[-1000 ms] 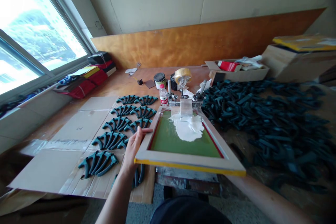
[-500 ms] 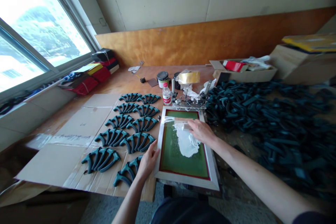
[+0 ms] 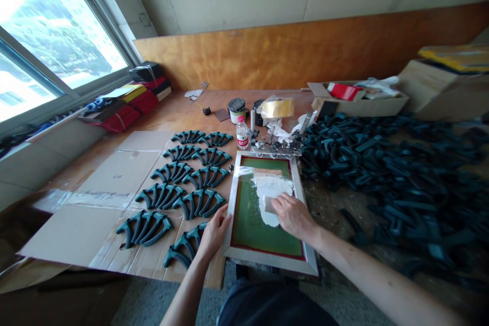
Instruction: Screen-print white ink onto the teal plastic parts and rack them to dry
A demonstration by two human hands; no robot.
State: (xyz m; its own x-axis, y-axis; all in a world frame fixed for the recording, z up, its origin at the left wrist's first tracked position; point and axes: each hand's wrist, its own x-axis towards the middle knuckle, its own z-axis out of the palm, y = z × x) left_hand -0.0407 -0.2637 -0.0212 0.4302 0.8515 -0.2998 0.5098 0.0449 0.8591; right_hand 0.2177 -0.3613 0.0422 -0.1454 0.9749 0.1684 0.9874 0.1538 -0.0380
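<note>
The screen-printing frame (image 3: 271, 260) lies at the near edge of the table (image 3: 164, 119); it looks light and rigid, best held by its rim, as the green mesh (image 3: 248, 232) is probably delicate and the white paste (image 3: 275, 187) slippery. The right hand (image 3: 294, 217) has its grip closed on a small squeegee (image 3: 269, 205). The left hand (image 3: 214, 230) meets the frame's left side, though whether it clasps I cannot tell.

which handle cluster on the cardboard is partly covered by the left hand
The front cluster in the column beside the frame: the left hand overlaps it in view; no hand covers the others.
</note>
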